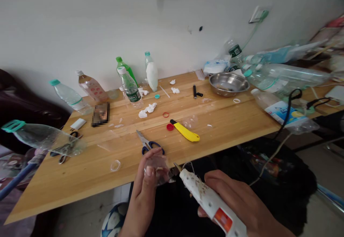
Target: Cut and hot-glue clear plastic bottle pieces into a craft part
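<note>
My left hand (146,187) is closed around a clear plastic bottle piece (158,169), cut short, just beyond the table's front edge. In my right hand (236,201) is a white glue gun (204,194) with an orange switch. Its metal nozzle points at the bottle piece, close to the rim; whether they touch I cannot tell. A thin strand loops near the nozzle. Blue-handled scissors (147,144) lie just past my left fingers. Farther back are a yellow utility knife (186,131) and a red cap (170,127).
Several bottles stand along the wall, one green (127,68). A clear bottle (45,138) lies at the left. A steel bowl (228,86) sits at the back right, beside a pile of bottles. A cord (271,158) hangs at the right. A ball (114,219) is below.
</note>
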Tool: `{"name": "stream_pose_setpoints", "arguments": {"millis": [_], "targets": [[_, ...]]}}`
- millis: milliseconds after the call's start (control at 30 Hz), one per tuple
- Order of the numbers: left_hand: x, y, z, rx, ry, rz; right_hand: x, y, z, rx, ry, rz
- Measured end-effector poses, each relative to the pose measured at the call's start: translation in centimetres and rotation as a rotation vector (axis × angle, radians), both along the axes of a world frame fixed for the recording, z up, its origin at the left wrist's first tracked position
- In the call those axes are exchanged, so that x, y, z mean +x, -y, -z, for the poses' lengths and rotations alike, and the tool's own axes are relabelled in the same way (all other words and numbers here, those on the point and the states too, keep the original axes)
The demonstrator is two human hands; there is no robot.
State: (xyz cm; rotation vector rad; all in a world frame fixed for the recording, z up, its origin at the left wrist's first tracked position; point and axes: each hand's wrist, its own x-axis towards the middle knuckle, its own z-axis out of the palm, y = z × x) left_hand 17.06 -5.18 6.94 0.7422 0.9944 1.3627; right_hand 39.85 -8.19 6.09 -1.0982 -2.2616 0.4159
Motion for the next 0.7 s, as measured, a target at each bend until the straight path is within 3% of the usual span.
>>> {"name": "stream_pose_setpoints", "arguments": {"millis": [300, 700], "targets": [[0.1, 0.6, 0.5, -0.075, -0.03, 0.05, -0.7, -0.5, -0.7, 0.049, 0.081, -0.005], [-0.2, 0.7, 0.2, -0.051, -0.065, 0.062, -0.6, -0.5, -1.6, 0.076, 0.12, -0.01]]}}
